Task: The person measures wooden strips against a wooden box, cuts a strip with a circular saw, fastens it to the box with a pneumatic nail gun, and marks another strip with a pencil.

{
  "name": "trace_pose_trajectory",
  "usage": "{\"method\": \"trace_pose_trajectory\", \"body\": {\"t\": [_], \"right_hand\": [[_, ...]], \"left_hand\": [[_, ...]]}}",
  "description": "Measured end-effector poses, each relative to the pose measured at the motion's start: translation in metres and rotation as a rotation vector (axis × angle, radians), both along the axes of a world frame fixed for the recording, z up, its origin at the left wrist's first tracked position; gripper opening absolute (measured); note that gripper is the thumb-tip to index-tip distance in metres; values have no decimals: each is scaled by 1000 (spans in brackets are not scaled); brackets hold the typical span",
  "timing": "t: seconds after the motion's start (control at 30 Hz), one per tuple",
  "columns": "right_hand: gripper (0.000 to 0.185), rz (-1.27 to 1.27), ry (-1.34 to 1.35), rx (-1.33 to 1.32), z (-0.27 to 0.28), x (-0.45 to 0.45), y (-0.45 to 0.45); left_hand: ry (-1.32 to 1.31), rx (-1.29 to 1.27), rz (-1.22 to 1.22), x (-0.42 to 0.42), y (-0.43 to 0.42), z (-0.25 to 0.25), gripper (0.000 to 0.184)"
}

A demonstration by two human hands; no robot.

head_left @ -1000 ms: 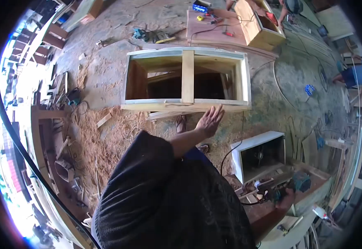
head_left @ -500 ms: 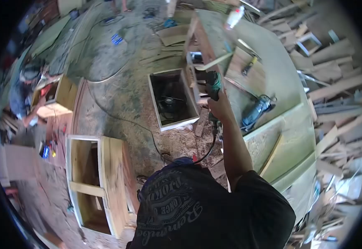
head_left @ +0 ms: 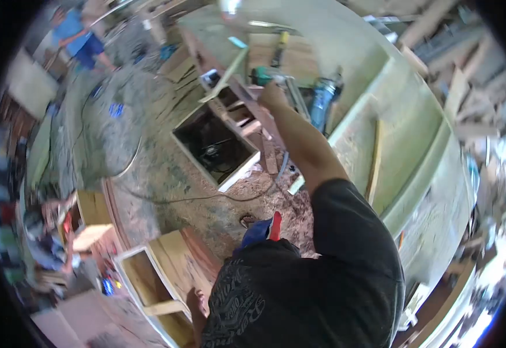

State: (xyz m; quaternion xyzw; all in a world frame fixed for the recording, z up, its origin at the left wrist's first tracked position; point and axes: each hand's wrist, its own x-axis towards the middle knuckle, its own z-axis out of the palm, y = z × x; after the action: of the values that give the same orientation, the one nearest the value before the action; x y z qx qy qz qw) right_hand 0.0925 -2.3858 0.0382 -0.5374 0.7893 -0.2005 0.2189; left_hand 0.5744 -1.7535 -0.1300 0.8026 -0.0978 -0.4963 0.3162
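My right arm reaches forward over the bench, and my right hand point(head_left: 272, 96) is closed around a green-and-black power tool point(head_left: 260, 76). Blur hides the tool's exact kind. Beneath that hand runs the edge of a long wooden frame point(head_left: 242, 93). My left hand point(head_left: 195, 300) hangs low, its fingers loosely apart and holding nothing that I can see. It is beside the plank side of a wooden cabinet point(head_left: 177, 258) with a white-edged front; whether it touches the wood I cannot tell.
A blue power tool point(head_left: 323, 103) and a yellow-and-black tool point(head_left: 279, 49) lie on the pale green bench point(head_left: 357, 87). An open box point(head_left: 183, 152) stands on the sawdust-covered floor, near a cord point(head_left: 201, 198). One person point(head_left: 76, 36) stands far left; another point(head_left: 41, 238) works at a small cabinet.
My view has swung right, so the scene shifts and tilts. My right hand has carried the green tool farther over the bench. My left hand has come into view beside the cabinet.
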Motion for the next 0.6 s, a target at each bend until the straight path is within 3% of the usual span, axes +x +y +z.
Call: {"method": "trace_pose_trajectory", "body": {"t": [0.2,0.33,0.4,0.5,0.6], "right_hand": [[70,-229,25,59,-31,-17,-43],[64,-199,47,77,-21,-25,-29],[58,-117,163,-39,-21,-30,-16],[51,36,204,-198,-9,-42,52],[36,-38,99,-422,-6,-58,150]], "left_hand": [[-29,167,-155,16,4,36,27],[-28,232,-207,26,-2,46,27],[-17,233,-230,31,-8,47,27],[6,223,-277,35,-23,42,27],[35,184,-324,38,-42,36,27]]}}
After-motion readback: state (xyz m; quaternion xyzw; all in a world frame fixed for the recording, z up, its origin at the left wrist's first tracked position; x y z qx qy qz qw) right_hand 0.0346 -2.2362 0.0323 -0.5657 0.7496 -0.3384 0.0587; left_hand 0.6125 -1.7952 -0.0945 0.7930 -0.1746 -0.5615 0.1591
